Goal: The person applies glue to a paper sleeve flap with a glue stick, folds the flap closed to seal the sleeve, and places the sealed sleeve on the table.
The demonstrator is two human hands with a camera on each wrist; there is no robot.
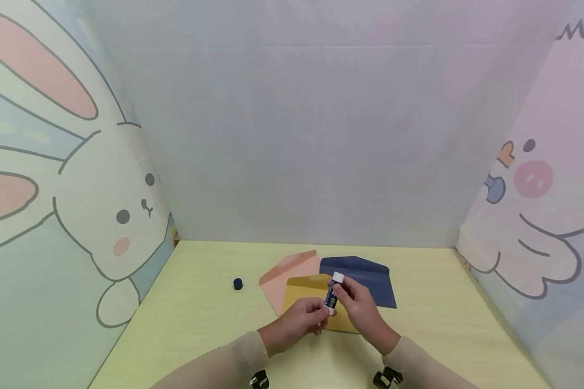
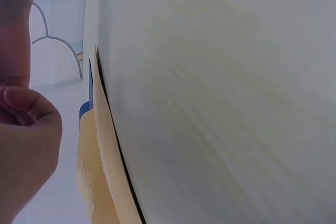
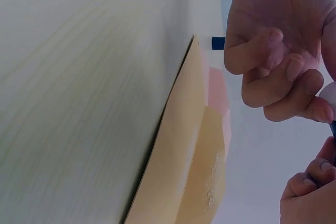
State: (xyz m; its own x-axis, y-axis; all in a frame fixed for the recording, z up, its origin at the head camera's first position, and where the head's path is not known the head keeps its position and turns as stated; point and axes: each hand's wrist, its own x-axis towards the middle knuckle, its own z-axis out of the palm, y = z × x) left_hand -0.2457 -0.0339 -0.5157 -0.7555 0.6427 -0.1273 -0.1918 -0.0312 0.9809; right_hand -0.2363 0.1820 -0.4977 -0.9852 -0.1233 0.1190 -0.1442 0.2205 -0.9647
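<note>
Head: cylindrical glue stick [image 1: 331,299] above paper envelope [image 1: 299,290]

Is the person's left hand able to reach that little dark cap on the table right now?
Probably yes: the cap sits left of the pink envelope with nothing over it. The left hand pinches the glue stick, though, so it may need to release that first.

I work in what looks like a small, screened-off workspace; what kind of building surrounds it I cannot tell. A plain pale grey backdrop [image 1: 292,135] closes the far side. A wall printed with a white cartoon rabbit [image 1: 97,183] stands on my left, a wall printed with a pinkish cartoon pig [image 1: 564,135] on my right, flanking my pale yellow, wood-grained bench [image 1: 448,302].
</note>
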